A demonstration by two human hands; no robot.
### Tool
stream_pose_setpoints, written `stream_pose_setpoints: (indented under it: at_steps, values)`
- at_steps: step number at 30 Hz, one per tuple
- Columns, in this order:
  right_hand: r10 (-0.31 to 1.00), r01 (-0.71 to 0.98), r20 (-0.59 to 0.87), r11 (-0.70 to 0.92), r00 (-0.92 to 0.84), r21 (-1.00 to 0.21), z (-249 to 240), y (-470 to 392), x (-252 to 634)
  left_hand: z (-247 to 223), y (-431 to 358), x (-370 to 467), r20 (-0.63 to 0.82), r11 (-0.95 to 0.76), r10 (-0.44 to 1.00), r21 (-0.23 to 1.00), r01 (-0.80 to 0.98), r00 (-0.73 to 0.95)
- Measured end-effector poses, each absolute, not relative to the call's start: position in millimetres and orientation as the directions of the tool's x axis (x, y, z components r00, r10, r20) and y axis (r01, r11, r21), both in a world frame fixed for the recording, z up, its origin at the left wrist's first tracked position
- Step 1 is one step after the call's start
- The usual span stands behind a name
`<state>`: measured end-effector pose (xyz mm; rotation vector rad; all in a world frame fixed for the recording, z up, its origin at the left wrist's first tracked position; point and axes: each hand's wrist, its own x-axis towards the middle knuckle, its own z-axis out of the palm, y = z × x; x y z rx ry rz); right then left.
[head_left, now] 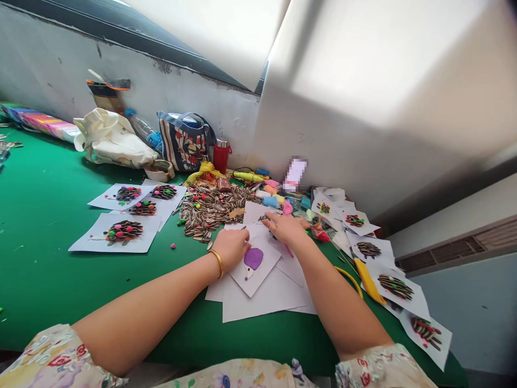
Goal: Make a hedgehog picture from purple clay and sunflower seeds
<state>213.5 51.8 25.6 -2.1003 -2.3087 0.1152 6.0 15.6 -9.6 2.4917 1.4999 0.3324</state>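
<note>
A white paper card (251,284) bears a hedgehog figure with a purple clay body (253,258) and a pale face. My left hand (232,249) rests at the card's left edge, fingers curled together beside the purple body; whatever they pinch is hidden. One dark seed tip shows by its knuckles. To the right, my right hand (285,229) lies with fingers stretched over another sheet of paper (254,211), partly covering small dark bits there. Beyond both hands spreads a heap of striped sunflower seeds (214,207). Loose white sheets (258,304) lie beneath the card.
Seed-covered hedgehog cards (125,231) lie at left, and more cards (396,285) line the right edge near a yellow tool (369,283). Coloured clay packs (270,201), a red bottle (221,156), a striped bag (186,143) and a white bag (115,140) stand along the wall.
</note>
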Motion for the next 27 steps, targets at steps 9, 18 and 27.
stream_pose_setpoints:
  at_steps: [9,18,27]
  values:
    - [0.915,0.893,0.388,0.263,-0.111,-0.365,27,32,213,-7,14,-4,0.346,-0.505,0.863,0.567,0.651,0.368]
    - [0.839,0.658,0.488,0.510,-0.240,-0.554,5,-38,197,-4,-8,8,0.315,-0.350,0.914,0.931,0.104,0.256]
    - [0.866,0.678,0.449,0.466,-0.219,-0.568,-6,-43,196,3,-12,13,0.072,-0.015,0.943,0.985,-0.175,0.324]
